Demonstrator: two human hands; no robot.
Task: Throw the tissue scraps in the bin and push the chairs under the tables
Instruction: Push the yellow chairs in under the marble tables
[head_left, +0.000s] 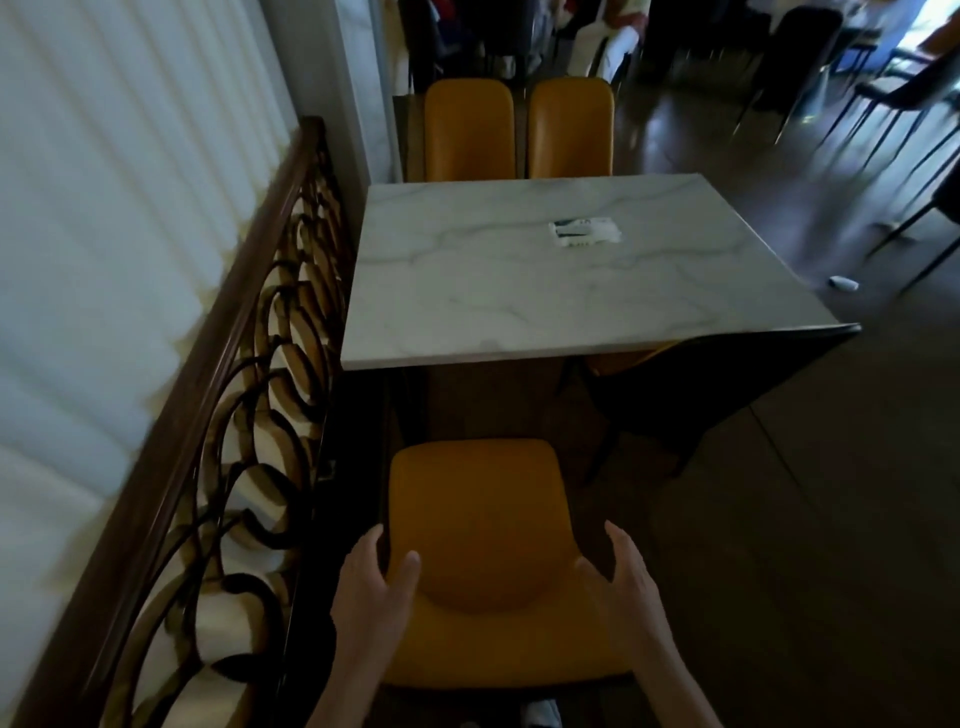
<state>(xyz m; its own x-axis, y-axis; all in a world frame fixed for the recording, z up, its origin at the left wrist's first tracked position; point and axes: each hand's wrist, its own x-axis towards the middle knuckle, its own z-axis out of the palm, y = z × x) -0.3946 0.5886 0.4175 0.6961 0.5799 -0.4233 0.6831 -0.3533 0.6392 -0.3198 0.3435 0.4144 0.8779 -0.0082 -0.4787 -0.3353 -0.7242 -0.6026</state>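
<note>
A yellow chair (478, 519) stands pulled out from the near edge of the white marble table (467, 291), its seat outside the tabletop. My left hand (371, 587) grips the left edge of its backrest, thumb on the front face. My right hand (623, 577) grips the right edge of the backrest, thumb against the rim. A white tissue pack or scrap (584, 234) lies on the table towards its far right. A small white scrap (842, 283) lies on the dark floor right of the table. No bin is in view.
A wooden railing with iron scrollwork (223, 415) runs close along the left of the chair and table. Two yellow chairs (519, 130) stand at the table's far side, and another (628, 358) is tucked under the near right. Dark chairs (893, 93) stand at the back right.
</note>
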